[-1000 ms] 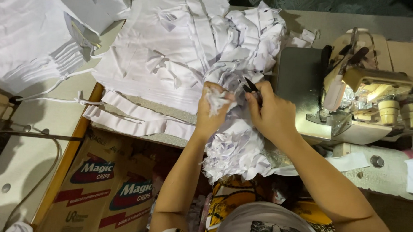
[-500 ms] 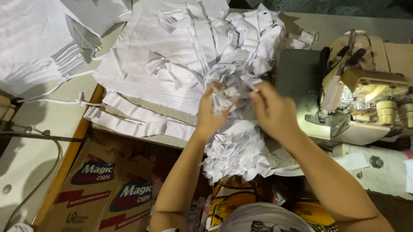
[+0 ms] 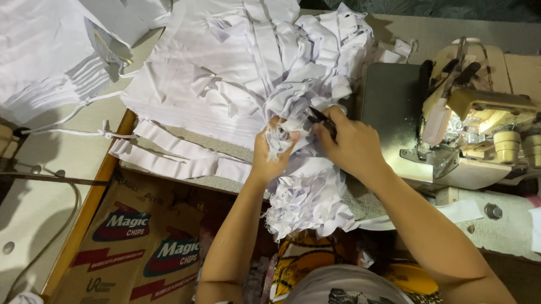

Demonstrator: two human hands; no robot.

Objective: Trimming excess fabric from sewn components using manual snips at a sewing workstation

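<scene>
Head view: white fabric pieces lie heaped on the table, spilling over its near edge
Handling: likely light, limp, prone to fraying; best pinched at a seam or edge
Left hand: closed around a bunched frayed end
Right hand: curled on small black snips, just beside the bunch
Nearby: sewing machine to the right
</scene>
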